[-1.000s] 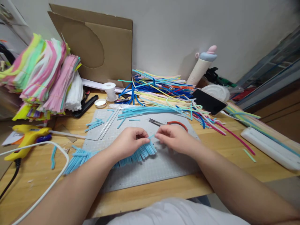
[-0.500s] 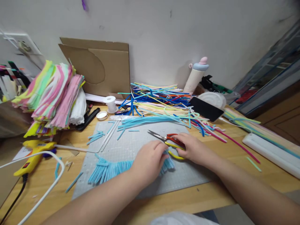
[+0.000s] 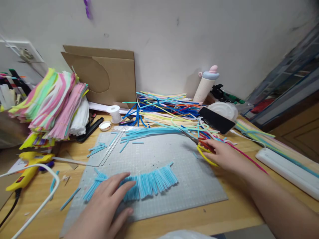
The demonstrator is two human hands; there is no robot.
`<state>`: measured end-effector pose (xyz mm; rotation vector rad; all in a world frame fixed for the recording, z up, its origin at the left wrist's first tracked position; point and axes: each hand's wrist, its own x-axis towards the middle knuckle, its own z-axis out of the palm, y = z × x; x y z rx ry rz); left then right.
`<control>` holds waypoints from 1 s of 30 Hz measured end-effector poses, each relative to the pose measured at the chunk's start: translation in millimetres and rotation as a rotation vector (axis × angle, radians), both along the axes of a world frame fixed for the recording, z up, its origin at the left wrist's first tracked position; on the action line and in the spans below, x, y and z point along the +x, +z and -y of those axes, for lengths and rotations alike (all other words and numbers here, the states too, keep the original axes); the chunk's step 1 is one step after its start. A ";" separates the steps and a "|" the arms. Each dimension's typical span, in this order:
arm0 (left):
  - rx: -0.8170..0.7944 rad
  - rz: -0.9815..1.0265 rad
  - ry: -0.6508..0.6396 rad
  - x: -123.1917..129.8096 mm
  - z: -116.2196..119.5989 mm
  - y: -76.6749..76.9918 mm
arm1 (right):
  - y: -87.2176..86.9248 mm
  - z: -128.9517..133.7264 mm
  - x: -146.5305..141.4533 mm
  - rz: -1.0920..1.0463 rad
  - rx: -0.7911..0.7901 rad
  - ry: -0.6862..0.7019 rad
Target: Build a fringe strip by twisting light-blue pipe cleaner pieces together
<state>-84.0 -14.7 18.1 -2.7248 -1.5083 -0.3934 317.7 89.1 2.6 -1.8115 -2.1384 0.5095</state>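
My left hand (image 3: 108, 197) hovers over or lies lightly on a fringe of short light-blue pipe cleaner pieces (image 3: 156, 181), fingers spread, covering part of its left half. The pieces sit side by side in a slightly curved row on a grey cutting mat (image 3: 184, 199). On the right, my right hand (image 3: 221, 152) is closed round the red and yellow handles of a pair of scissors (image 3: 203, 156). Their blades point up and left, near the end of a bundle of long light-blue pipe cleaners (image 3: 154, 132). Loose blue cut pieces (image 3: 97, 149) are at the mat's upper left.
A yellow glue gun (image 3: 27, 169) with a white cable (image 3: 50, 199) lies on the left. Bundled pastel pipe cleaners (image 3: 54, 106) stand behind it. Along the back are cardboard (image 3: 119, 76), a spool (image 3: 115, 114), a bottle (image 3: 205, 86) and a phone (image 3: 216, 120). A white power strip (image 3: 286, 172) lies right.
My left hand has moved left and opened, uncovering the right part of the blue fringe. My right hand has carried the scissors to the right, away from the fringe. The view has shifted slightly.
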 end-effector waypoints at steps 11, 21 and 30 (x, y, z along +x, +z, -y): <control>-0.001 -0.134 0.072 -16.0 2.4 -30.0 | -8.7 7.4 12.4 0.322 0.059 0.063; -0.063 -0.024 0.157 17.0 -13.7 -30.0 | 23.0 -17.1 -89.2 0.032 0.236 0.343; 0.158 0.127 0.138 11.0 6.1 -30.2 | 6.6 -104.5 -168.5 0.020 0.331 0.362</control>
